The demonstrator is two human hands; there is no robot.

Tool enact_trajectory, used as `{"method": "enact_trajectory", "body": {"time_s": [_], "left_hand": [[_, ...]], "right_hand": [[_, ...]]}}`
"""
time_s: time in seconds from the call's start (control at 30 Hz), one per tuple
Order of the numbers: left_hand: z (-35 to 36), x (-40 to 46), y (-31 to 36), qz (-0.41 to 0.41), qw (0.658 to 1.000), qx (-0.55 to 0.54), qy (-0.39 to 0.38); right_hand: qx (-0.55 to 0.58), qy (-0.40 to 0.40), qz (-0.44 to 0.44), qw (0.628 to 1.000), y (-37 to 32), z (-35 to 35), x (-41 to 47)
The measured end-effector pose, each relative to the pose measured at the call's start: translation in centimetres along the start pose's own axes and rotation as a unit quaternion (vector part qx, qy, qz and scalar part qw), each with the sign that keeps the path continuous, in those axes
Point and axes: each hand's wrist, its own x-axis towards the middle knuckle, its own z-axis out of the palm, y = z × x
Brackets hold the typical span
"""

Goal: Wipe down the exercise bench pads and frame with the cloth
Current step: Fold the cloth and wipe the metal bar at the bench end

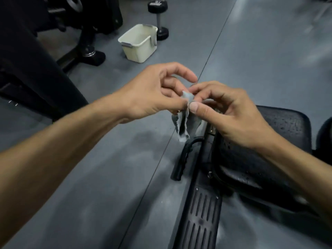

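cloth (185, 123): small grey-blue rag, held in the air between both hands, above the floor just left of the bench; lower end hangs free with frayed edges.
left hand (154, 94): thumb and a finger pinch the cloth's top edge from the left; other fingers curled loosely above it, apart from the fabric.
right hand (231, 115): thumb tip presses the top of the cloth against the fingers, pinching it from the right; remaining fingers bent, partly hiding the fabric.
bench pad (280, 126): black, textured, dotted with droplets or specks, below and right of the right hand; not touched by the cloth.
bench frame (203, 212): black metal with a slotted plate, runs along the floor toward the camera; a curved black handle (181, 160) sticks out beside it.
handling: cloth looks thin, limp and very light, likely damp; it will fold and bunch, not hold shape. Ragged edge may tear if pulled hard.
where to hold: likely best bunched or folded into the palm with flat fingers behind it, not by the corner pinch.
step judged: spreading or refolding the cloth; wiping not yet begun here.
bucket (138, 42): cream plastic tub on the floor, well apart, beside a dumbbell (159, 18).
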Motion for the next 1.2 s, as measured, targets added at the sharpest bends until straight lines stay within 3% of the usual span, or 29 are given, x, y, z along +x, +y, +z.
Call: {"method": "enact_trajectory", "body": {"time_s": [0.27,0.6,0.83,1.0,1.2], "left_hand": [[0.9,1.3,3.0,0.068,0.997,0.031,-0.005],[3.3,0.4,2.3,0.122,0.990,0.062,0.015],[3.6,-0.1,1.7,0.166,0.977,0.122,0.059],[3.6,-0.3,0.2,0.143,0.985,0.068,0.070],[1.6,-0.7,-2.4,0.059,0.990,0.118,0.046]], "right_hand": [[0.069,0.158,0.003,0.985,-0.7,-0.5,0.0],[0.131,0.215,0.046,0.967,-0.7,0.1,-2.5],[0.165,0.203,0.089,0.961,-1.0,0.4,-2.2],[0.125,0.232,0.083,0.961,-1.3,0.6,-1.5],[0.091,0.240,0.058,0.965,-1.1,1.1,-1.0]]}}
